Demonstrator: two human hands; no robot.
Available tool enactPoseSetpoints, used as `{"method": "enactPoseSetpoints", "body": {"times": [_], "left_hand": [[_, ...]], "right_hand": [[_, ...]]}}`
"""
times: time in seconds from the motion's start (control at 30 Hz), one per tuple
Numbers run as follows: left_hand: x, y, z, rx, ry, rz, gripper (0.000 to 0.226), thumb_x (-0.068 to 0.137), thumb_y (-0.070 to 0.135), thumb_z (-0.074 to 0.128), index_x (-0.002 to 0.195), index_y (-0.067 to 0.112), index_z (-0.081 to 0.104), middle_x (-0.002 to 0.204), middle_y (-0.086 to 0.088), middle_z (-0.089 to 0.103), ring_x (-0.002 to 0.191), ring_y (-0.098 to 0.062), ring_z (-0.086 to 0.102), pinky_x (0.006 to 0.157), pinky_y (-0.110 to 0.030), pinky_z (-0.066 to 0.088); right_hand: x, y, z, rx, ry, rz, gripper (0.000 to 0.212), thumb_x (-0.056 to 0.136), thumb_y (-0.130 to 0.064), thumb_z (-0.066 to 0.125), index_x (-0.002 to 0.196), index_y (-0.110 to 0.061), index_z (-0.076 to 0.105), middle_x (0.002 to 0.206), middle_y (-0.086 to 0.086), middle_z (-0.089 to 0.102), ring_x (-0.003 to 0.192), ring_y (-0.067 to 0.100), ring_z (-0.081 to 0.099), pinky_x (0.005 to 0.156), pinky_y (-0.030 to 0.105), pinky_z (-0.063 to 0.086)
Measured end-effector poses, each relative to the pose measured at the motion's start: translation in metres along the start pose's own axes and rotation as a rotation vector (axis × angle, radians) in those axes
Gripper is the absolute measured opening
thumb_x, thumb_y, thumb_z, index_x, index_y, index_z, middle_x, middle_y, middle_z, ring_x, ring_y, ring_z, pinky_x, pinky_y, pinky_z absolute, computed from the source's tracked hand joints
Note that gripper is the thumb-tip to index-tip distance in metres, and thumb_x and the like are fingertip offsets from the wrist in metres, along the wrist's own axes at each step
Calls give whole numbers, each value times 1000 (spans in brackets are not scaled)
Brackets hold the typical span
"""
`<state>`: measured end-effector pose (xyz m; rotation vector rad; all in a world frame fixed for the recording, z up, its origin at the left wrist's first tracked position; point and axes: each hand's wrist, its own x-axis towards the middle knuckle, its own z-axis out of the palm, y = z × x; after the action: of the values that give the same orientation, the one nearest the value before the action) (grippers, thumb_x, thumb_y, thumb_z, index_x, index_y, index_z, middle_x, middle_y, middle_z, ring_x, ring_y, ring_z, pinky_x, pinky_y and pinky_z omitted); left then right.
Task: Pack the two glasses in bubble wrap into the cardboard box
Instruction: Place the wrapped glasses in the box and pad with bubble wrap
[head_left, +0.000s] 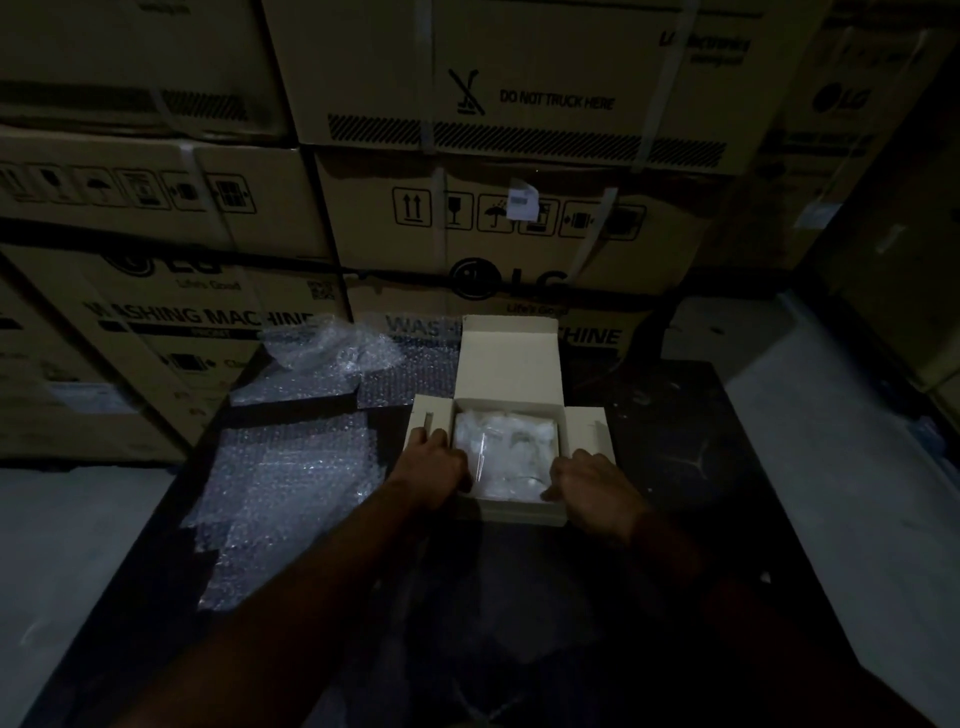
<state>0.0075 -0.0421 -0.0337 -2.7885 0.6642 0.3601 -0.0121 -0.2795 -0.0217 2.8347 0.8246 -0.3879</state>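
Observation:
A small pale cardboard box (522, 512) sits open on the dark table, its lid (509, 358) standing up at the back and side flaps spread out. Inside lies a bundle of bubble-wrapped glasses (504, 452), filling the box; I cannot tell the two glasses apart. My left hand (434, 460) rests on the left flap, its fingers lying across the flap and its thumb side at the box's left wall. My right hand (589, 480) is at the box's front right corner, thumb hooked over the rim and fingers bent against the right flap.
Loose bubble wrap sheets (291, 483) lie on the table to the left, with a crumpled piece (327, 345) behind. Large stacked washing machine cartons (509, 234) form a wall just beyond the table. Pale floor (831, 441) shows on both sides. The scene is dim.

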Motion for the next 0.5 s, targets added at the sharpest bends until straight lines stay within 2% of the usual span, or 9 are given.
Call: {"method": "enactPoseSetpoints", "body": {"times": [0.13, 0.27, 0.33, 0.43, 0.5], "left_hand": [[2, -1, 4, 8, -34, 2, 39, 96, 44, 41, 119, 20, 62, 126, -5, 60, 123, -29, 36, 103, -47, 20], [-3, 5, -1, 58, -28, 16, 38, 97, 41, 40, 115, 16, 63, 122, -5, 62, 124, -30, 36, 106, -50, 18], [-5, 8, -6, 65, -8, 34, 36, 98, 36, 40, 117, 15, 62, 126, -6, 59, 126, -31, 36, 108, -51, 16], [-6, 15, -11, -32, 47, 118, 35, 98, 34, 43, 130, 25, 56, 135, -2, 52, 126, -29, 39, 105, -47, 20], [-6, 19, -11, -163, 18, 154, 37, 99, 35, 43, 134, 29, 53, 138, 1, 51, 126, -25, 43, 103, -42, 22]], "right_hand": [[1, 0, -2, -36, -48, 5, 40, 95, -21, 51, 133, -33, 52, 123, 6, 48, 109, 29, 45, 86, 39, 37], [7, -6, -5, -11, -72, 72, 31, 99, -30, 44, 125, -17, 57, 122, 6, 52, 108, 27, 46, 89, 38, 35], [7, -7, -7, 0, -90, 90, 32, 100, -32, 43, 124, -15, 57, 122, 6, 53, 110, 27, 46, 91, 39, 35], [4, -9, -15, 40, -118, 116, 34, 97, -21, 48, 130, -23, 55, 127, 5, 51, 115, 27, 45, 95, 38, 36], [2, -12, -19, 86, -95, 123, 43, 93, -11, 50, 134, -25, 53, 132, 6, 50, 120, 28, 46, 99, 37, 38]]}}
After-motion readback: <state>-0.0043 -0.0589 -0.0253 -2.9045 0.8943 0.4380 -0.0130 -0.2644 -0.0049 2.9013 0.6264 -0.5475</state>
